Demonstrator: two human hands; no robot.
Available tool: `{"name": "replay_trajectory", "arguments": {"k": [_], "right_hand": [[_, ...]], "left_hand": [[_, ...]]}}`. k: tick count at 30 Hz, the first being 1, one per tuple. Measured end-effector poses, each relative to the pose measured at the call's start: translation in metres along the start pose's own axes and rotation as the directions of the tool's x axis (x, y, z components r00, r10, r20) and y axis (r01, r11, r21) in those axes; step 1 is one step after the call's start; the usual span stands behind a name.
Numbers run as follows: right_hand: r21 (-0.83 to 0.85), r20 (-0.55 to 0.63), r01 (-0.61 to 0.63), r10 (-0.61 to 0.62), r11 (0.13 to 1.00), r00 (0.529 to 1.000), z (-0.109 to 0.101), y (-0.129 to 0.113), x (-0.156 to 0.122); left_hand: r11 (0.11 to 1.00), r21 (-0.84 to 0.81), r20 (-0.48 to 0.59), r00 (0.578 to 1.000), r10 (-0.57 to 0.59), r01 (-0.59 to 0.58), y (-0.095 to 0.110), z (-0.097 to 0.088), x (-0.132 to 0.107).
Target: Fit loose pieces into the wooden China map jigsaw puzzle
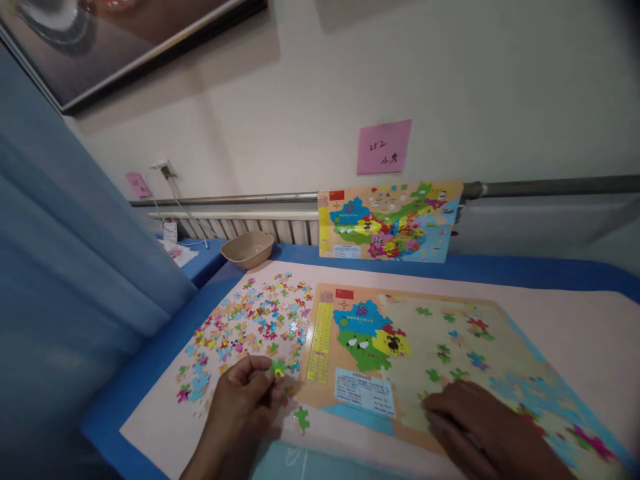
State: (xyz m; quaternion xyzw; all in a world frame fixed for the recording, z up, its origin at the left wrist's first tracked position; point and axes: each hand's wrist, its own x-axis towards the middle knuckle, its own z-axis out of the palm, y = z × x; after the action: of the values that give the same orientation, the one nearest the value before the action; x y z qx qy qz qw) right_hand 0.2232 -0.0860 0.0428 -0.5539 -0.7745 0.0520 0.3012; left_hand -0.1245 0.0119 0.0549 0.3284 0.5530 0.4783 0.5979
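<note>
Nearest my camera are the two bare hands; the left hand (240,393) is curled, its thumb and fingers pinching a green puzzle piece (278,368) just above the lower left corner of the wooden map board (360,293); the right hand (480,427) lies flat with its fingers pressed together on the board's lower right, and I cannot tell whether it covers a piece; a second green piece (301,419) lies apart on the pale pink sheet (590,333), just below the left hand; the board rests on that sheet, with blue, green and yellow regions filled in at its left and scattered pieces on its pale right side; a spread of loose, multicoloured pieces (250,327) lies on the sheet to the left of the board; the sheet covers a blue table (500,267); beyond them, a beige bowl (247,249) sits near the far corner; a finished map puzzle (390,220) leans upright against a metal rail (550,188); a pink note (384,147) is stuck to the wall above it; a blue curtain (65,233) hangs down the left side of my view.
</note>
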Motion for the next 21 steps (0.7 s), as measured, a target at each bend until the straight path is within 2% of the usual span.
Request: {"name": "replay_trajectory", "arguments": {"k": [2, 4, 6, 8, 11, 14, 17, 21], "right_hand": [[0.075, -0.035, 0.035, -0.033, 0.997, 0.999, 0.007, -0.029, 0.008], [0.152, -0.076, 0.074, -0.063, 0.986, 0.995, 0.016, -0.053, 0.016], [0.185, -0.106, 0.070, -0.051, 0.980, 0.993, 0.025, -0.071, 0.022], [0.146, -0.157, 0.092, -0.069, 0.985, 0.985, 0.032, -0.080, 0.024], [0.033, -0.240, 0.127, -0.116, 0.991, 0.964, 0.034, -0.083, 0.020], [-0.051, -0.270, 0.160, -0.168, 0.986, 0.948, 0.030, -0.081, 0.012], [-0.075, -0.243, 0.151, -0.165, 0.986, 0.956, 0.025, -0.077, 0.001], [-0.078, -0.189, 0.079, -0.092, 0.994, 0.978, 0.019, -0.061, -0.010]], "left_hand": [[0.994, -0.039, 0.116, 0.988, -0.099, 0.104, -0.005, 0.012, -0.013], [0.979, -0.080, 0.236, 0.958, -0.162, 0.185, -0.010, 0.027, -0.027], [0.964, -0.147, 0.321, 0.932, -0.167, 0.223, -0.017, 0.043, -0.041], [0.942, -0.216, 0.379, 0.911, -0.161, 0.256, -0.026, 0.059, -0.053], [0.909, -0.304, 0.421, 0.896, -0.141, 0.286, -0.041, 0.079, -0.066], [0.902, -0.307, 0.421, 0.893, -0.160, 0.305, -0.054, 0.090, -0.073], [0.915, -0.215, 0.435, 0.872, -0.225, 0.343, -0.066, 0.094, -0.077], [0.939, -0.031, 0.482, 0.828, -0.287, 0.343, -0.079, 0.092, -0.077]]}}
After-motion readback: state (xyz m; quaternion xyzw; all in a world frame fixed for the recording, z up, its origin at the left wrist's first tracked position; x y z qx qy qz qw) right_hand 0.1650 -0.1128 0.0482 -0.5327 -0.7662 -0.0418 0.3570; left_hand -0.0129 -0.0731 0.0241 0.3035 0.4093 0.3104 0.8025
